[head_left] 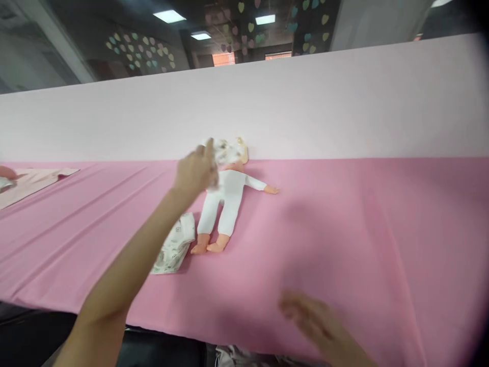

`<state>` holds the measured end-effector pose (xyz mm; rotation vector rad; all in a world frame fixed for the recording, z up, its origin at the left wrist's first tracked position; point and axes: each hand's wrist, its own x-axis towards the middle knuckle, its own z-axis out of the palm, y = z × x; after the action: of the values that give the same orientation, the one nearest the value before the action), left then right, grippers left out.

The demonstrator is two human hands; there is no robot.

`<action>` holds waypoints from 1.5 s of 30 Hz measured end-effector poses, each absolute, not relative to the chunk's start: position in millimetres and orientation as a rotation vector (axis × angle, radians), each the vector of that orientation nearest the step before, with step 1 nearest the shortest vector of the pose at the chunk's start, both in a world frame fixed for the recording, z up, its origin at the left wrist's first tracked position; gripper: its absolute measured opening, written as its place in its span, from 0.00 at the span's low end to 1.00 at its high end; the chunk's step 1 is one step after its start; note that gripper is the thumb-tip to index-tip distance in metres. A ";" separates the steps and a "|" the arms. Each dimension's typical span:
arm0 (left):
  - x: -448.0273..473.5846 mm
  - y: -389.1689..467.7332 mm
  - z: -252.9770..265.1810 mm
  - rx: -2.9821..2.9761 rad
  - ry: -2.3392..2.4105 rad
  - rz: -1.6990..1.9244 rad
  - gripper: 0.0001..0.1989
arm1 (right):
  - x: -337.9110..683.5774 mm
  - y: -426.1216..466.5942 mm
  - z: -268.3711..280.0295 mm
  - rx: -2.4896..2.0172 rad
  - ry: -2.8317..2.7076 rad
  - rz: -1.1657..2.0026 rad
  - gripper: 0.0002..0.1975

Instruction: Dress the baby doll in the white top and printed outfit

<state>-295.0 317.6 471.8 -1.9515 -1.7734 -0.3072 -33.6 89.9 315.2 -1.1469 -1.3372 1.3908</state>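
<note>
A baby doll (228, 196) in a white body suit lies on its back on the pink table cover (324, 219), feet toward me. My left hand (196, 171) reaches over the doll's arm and side, its fingers closed on a small white printed cloth (225, 152), blurred by motion. The cloth hides the doll's face. Lower right, my right hand (309, 316) is above the cover with its fingers stretched out, somewhat blurred, holding nothing. A folded white printed garment (178, 244) lies left of the doll's feet, partly behind my left forearm.
A cream-coloured bottle with a pump-like top (243, 149) stands beyond the doll's head, against the white wall (324, 107). At the far left lies a pale pink cloth (38, 181) with part of another object on it. Windows with heart stickers rise above the wall.
</note>
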 end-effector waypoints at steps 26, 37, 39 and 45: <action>-213.7 111.7 319.2 -3.431 -1.414 -0.818 0.16 | 135.6 108.4 262.2 -1.961 -1.504 -0.014 0.21; -233.5 137.8 359.3 -2.962 -1.452 -1.039 0.13 | 101.3 144.2 394.3 -1.452 -1.032 -0.200 0.12; -238.1 147.9 374.1 -2.838 -1.438 -1.011 0.14 | 72.5 152.9 422.4 -1.321 -1.122 0.004 0.11; -230.4 165.7 435.7 -2.597 -1.453 -1.009 0.22 | 0.0 184.0 442.7 -0.964 -1.397 0.613 0.16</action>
<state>-230.4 165.7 435.7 -2.5968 -1.4533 -1.0093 0.0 184.0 442.7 -0.9637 -1.3971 0.6126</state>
